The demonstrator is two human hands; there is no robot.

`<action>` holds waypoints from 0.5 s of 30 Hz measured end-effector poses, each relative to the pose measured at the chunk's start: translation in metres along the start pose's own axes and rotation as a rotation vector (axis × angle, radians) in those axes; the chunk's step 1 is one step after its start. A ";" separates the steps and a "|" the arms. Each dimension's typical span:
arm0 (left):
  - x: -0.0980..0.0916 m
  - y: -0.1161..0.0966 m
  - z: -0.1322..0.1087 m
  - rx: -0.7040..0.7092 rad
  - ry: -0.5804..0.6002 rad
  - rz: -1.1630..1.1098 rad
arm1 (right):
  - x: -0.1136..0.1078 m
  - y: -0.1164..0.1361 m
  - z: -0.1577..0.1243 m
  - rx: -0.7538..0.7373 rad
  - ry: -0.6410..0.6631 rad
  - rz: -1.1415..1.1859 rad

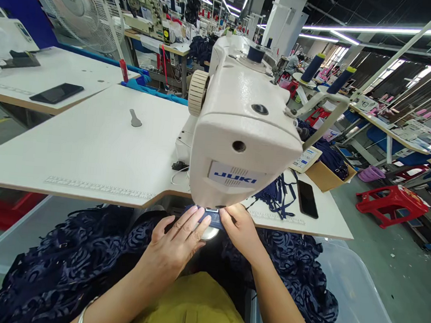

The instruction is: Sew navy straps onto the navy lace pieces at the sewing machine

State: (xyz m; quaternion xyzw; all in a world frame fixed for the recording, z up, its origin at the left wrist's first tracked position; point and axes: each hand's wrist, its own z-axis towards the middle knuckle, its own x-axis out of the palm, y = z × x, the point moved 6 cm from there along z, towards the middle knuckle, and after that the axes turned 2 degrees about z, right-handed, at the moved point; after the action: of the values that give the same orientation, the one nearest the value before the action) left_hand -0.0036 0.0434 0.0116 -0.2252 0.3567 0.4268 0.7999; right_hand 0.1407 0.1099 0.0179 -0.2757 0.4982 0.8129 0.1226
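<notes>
In the head view, a white sewing machine (246,129) stands in front of me. Under its head, a navy fabric strip (215,219) lies over the rounded machine arm, whose shiny metal end (209,233) shows just below. My left hand (180,239) rests on the strip's left part with fingers stretched out flat and the thumb apart. My right hand (242,229) pinches the strip's right end between thumb and bent fingers. The needle is hidden behind the machine head. Dark navy patterned garments (67,254) are heaped below the table edge on both sides.
A white table (89,135) carries a small grey metal piece (135,118) on the left. Navy straps (278,193) and a phone (308,199) lie on the right. Beyond are a cardboard box (327,176), a red stool (391,204) and a fan (72,6). Clear plastic bins (358,289) stand below.
</notes>
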 end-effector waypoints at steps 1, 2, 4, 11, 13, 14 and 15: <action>0.001 0.000 -0.001 -0.005 0.003 0.003 | 0.000 0.000 0.000 -0.001 -0.002 -0.005; 0.001 0.000 -0.002 -0.009 0.007 0.004 | 0.000 0.000 0.000 -0.003 -0.006 -0.009; 0.001 0.000 -0.003 -0.010 0.016 -0.002 | -0.001 0.001 0.000 -0.004 -0.008 -0.015; -0.002 -0.001 0.003 -0.020 -0.009 -0.008 | 0.000 0.000 0.002 0.004 -0.007 -0.020; -0.003 -0.002 0.004 -0.021 -0.011 -0.006 | 0.001 -0.001 0.002 0.003 -0.013 -0.023; -0.003 -0.002 0.004 -0.022 -0.013 -0.005 | 0.001 -0.001 0.002 0.003 -0.018 -0.025; -0.003 -0.002 0.004 -0.024 -0.013 -0.006 | 0.001 -0.002 0.002 0.002 -0.021 -0.027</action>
State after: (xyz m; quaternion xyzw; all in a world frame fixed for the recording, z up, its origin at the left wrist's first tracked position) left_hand -0.0014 0.0432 0.0161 -0.2330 0.3456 0.4302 0.8007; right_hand 0.1401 0.1120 0.0166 -0.2738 0.4938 0.8135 0.1390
